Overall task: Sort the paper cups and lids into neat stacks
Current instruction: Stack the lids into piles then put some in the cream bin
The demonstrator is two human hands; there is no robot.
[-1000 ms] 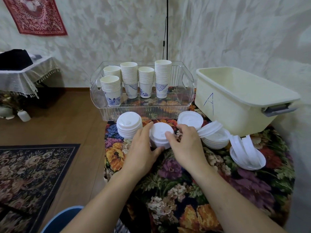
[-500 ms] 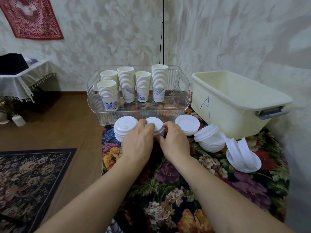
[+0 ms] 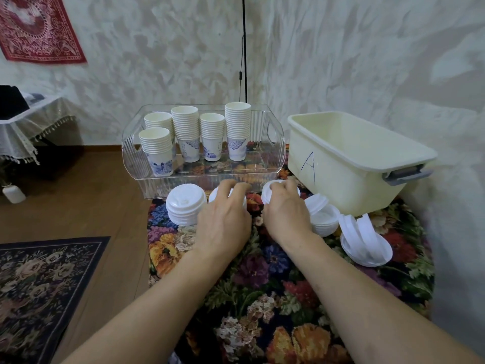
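Two bare forearms reach forward from the near edge over a bench [image 3: 275, 290] covered in a dark cloth with large flowers. The left hand [image 3: 223, 219] lies over a small stack of white lids [image 3: 215, 197], fingers curled down around its far edge, so most of that stack is hidden. The right hand [image 3: 286, 214] sits just beside it, with a gap of cloth between the two hands, and its fingers curl over the top of another lid stack [image 3: 267, 193].

To the left of the left hand stands a taller, tidy pile of white domed lids [image 3: 185, 203], touching or almost touching that hand's stack. To the right of the right hand sits a loose heap of lids [image 3: 324, 216], one tilted on top, and farther right a messy cluster of lids [image 3: 366, 243] with several standing on edge.

Beyond the hands is a clear plastic tray [image 3: 273, 164] holding five stacks of paper cups [image 3: 185, 132], white with blue patterns, all upright. To its right is a cream plastic tub [image 3: 349, 164] marked with a handwritten letter A and fitted with a grey handle.

On the left, a patterned rug [image 3: 39, 279] lies on the wooden floor, and a red hanging [image 3: 39, 30] is on the far wall.
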